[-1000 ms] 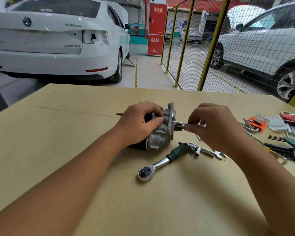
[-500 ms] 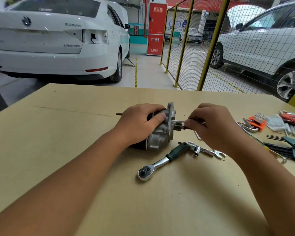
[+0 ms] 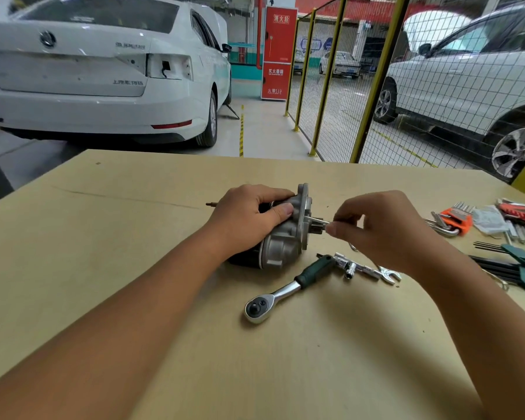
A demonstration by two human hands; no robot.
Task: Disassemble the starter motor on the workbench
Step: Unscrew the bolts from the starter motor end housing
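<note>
The starter motor (image 3: 282,244) lies on its side in the middle of the workbench (image 3: 103,237), its silver flanged nose to the right and its black body mostly hidden. My left hand (image 3: 249,219) grips the housing from above and the left. My right hand (image 3: 379,228) pinches a thin metal bolt or tool shaft (image 3: 319,221) that sticks out of the flange face. A threaded stud (image 3: 211,204) pokes out behind my left hand.
A ratchet wrench (image 3: 288,287) with a green handle lies just in front of the motor, next to a socket piece and an open-end spanner (image 3: 382,272). Hex key sets in orange (image 3: 455,219), red and green holders lie at the right edge. Beyond the bench stand cars and a yellow mesh fence.
My right hand's fingers have shifted slightly on the thin shaft, and a little more of it shows beyond the flange. My left hand keeps its hold on the housing.
</note>
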